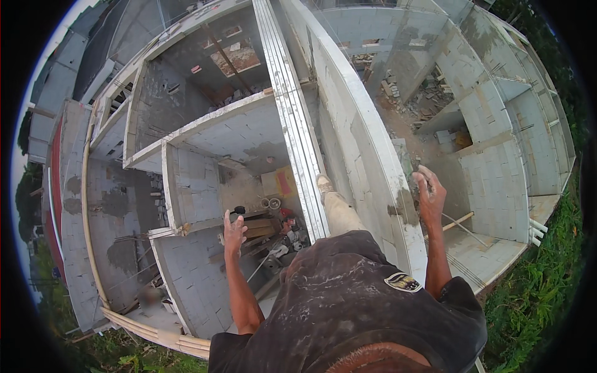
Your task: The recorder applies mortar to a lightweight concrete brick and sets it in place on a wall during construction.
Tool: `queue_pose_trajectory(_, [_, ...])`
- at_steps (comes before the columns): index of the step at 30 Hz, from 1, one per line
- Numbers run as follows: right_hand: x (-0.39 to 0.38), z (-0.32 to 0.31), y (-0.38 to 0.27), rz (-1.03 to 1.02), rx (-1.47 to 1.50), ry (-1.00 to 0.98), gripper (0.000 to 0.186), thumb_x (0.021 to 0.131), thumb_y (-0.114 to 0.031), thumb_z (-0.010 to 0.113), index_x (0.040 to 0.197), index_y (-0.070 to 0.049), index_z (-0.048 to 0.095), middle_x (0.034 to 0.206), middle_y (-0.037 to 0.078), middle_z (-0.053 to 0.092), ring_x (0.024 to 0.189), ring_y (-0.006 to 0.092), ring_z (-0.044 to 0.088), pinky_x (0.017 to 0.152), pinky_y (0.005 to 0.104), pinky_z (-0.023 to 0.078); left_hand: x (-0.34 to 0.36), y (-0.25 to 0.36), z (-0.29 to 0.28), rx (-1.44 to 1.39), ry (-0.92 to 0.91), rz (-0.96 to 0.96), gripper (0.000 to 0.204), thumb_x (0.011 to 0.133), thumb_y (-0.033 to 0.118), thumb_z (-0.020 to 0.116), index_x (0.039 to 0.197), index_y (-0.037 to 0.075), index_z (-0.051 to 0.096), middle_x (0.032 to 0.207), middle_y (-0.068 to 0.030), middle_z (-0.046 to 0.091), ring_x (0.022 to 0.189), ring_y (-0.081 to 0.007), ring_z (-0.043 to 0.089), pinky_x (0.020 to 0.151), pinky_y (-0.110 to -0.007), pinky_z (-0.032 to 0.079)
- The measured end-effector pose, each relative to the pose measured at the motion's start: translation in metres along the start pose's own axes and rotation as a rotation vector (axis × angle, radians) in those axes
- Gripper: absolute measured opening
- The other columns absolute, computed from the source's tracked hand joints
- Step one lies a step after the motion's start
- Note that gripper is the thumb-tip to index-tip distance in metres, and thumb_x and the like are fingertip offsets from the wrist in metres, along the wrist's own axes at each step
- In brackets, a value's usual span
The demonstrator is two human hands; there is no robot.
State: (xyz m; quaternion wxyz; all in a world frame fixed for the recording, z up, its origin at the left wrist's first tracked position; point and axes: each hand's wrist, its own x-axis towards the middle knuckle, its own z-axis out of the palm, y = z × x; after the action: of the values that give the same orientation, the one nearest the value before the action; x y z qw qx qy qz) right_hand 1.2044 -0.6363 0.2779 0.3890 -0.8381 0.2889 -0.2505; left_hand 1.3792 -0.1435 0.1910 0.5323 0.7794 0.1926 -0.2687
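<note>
My left hand (235, 232) is held out over an unroofed room, its fingers apart and nothing seen in them. A small black object (239, 211) shows just beyond its fingertips; I cannot tell how far below it lies. On the other side, my right hand (431, 194) is raised beside the top of a long block wall (367, 105), fingers parted and slightly bent, holding nothing visible. A damp grey mortar patch (405, 208) marks that wall near it. Between my arms, one shoe (324, 184) is at the edge of a bundle of long pale metal beams (286, 102).
Open rooms drop away on both sides. Stacked boards (261, 227) and buckets (273, 203) lie on the floor below left. Rubble (433, 93) covers part of the far right room. Bamboo-like poles (93, 205) edge the outer left wall; green plants (528, 304) grow at the lower right.
</note>
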Motion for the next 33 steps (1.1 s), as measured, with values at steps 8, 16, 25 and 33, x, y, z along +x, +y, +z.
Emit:
queue_pose_trajectory(8, [0.082,0.166,0.007,0.05,0.003,-0.764,0.038,0.093,-0.016,0.061,0.13,-0.008,0.057,0.097,0.016,0.069,0.088,0.0317,0.067,0.082,0.0374,0.051,0.132,0.185,0.058,-0.063,-0.126,0.232,0.089,0.092,0.054,0.06,0.157,0.023,0.007,0.147,-0.0215,0.042,0.124,-0.0385,0.053,0.1,-0.062,0.039])
queue_pose_trajectory(16, [0.117,0.277,0.123,0.272,-0.164,-0.969,0.08,0.083,-0.031,0.068,0.151,-0.01,0.031,0.132,0.028,0.054,0.119,0.0426,0.054,0.103,0.0415,0.042,0.231,0.156,0.02,0.003,-0.002,-0.35,0.087,0.094,0.054,0.056,0.156,0.027,0.0,0.153,-0.0196,0.034,0.133,-0.0443,0.041,0.099,-0.071,0.034])
queue_pose_trajectory(25, [0.223,0.398,0.175,0.12,0.111,-1.312,0.038,0.084,-0.029,0.062,0.11,-0.002,0.067,0.109,0.023,0.067,0.106,0.0355,0.064,0.086,0.0426,0.049,0.351,0.119,0.064,-0.276,-0.373,-0.76,0.095,0.088,0.07,0.052,0.156,0.027,0.001,0.158,-0.0198,0.023,0.128,-0.0492,0.044,0.099,-0.071,0.034])
queue_pose_trajectory(33, [0.439,0.51,0.136,0.727,0.08,-1.055,0.037,0.082,-0.02,0.057,0.112,-0.001,0.066,0.095,0.017,0.071,0.081,0.028,0.067,0.068,0.043,0.052,0.604,0.215,0.085,-1.015,-0.852,-0.967,0.098,0.087,0.072,0.05,0.156,0.026,-0.001,0.159,-0.0193,0.021,0.127,-0.0476,0.047,0.102,-0.07,0.032])
